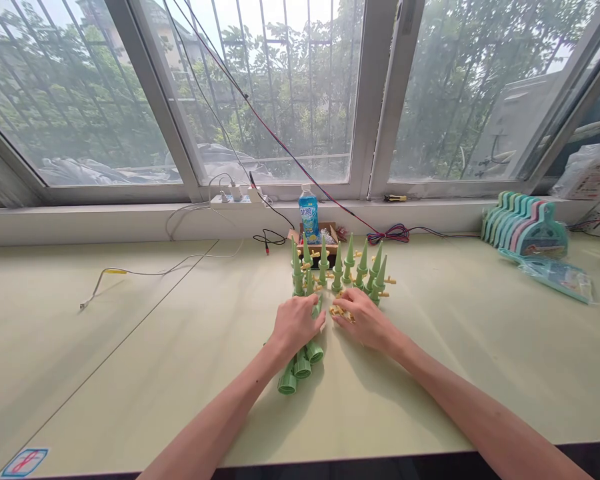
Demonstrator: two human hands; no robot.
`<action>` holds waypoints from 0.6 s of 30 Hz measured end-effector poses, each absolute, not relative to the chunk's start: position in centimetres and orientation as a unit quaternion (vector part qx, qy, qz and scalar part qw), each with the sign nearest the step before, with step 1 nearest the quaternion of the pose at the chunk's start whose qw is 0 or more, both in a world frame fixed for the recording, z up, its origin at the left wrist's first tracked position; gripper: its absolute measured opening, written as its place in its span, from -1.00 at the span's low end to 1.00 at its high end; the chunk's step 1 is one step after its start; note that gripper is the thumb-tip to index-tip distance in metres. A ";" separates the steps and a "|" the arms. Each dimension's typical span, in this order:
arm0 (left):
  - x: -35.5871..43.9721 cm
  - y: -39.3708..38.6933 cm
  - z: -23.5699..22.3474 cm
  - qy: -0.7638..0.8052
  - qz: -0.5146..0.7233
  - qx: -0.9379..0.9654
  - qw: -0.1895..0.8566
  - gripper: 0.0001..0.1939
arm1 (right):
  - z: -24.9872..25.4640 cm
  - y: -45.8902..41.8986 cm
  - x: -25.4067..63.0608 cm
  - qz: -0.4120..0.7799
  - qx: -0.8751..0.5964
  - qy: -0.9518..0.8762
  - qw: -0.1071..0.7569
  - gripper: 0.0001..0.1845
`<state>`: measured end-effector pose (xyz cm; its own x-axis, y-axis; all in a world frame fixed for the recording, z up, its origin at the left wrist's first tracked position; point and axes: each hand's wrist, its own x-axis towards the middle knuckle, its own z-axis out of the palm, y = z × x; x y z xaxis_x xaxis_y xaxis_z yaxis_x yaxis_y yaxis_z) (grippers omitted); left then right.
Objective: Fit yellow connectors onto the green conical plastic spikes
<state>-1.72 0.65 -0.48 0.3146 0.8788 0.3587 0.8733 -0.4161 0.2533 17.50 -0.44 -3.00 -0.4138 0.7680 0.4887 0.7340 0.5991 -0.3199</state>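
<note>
My left hand (296, 323) is curled round a green plastic watering spike (318, 307), which shows between its thumb and forefinger. Below that wrist lie several loose green spikes (303, 367), their round open ends facing me. My right hand (363, 319) reaches over a small heap of yellow valves (341, 311), fingers bent and closed on one at the heap's left side; the exact grip is partly hidden. Behind both hands stand several upright green spikes (363, 270), tips up, with yellow valves sticking out of their sides.
A blue-labelled bottle (309, 212) and a small cardboard box (336, 233) stand behind the spikes. Pastel racks (527, 227) and a wrapped teal item (555, 273) lie at the right. A white cable (145, 273) crosses the table's left; a dark-red coil (390, 233) rests near the sill.
</note>
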 end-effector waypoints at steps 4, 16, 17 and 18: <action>-1.7 0.7 -0.7 0.536 0.213 0.817 -0.010 -0.82 | -3.1 -0.4 17.4 0.023 -0.451 -0.841 0.298 -0.81; -1.4 0.4 -0.1 0.542 0.243 0.804 0.022 -0.88 | -3.0 -0.4 17.5 0.007 -0.463 -0.845 0.270 -0.94; -1.4 0.4 -0.1 0.538 0.261 0.800 0.039 -0.87 | -3.0 -0.4 17.5 0.007 -0.462 -0.845 0.268 -0.94; -1.3 0.3 0.0 0.532 0.278 0.798 0.058 -0.86 | -3.1 -0.4 17.5 0.006 -0.462 -0.846 0.267 -0.94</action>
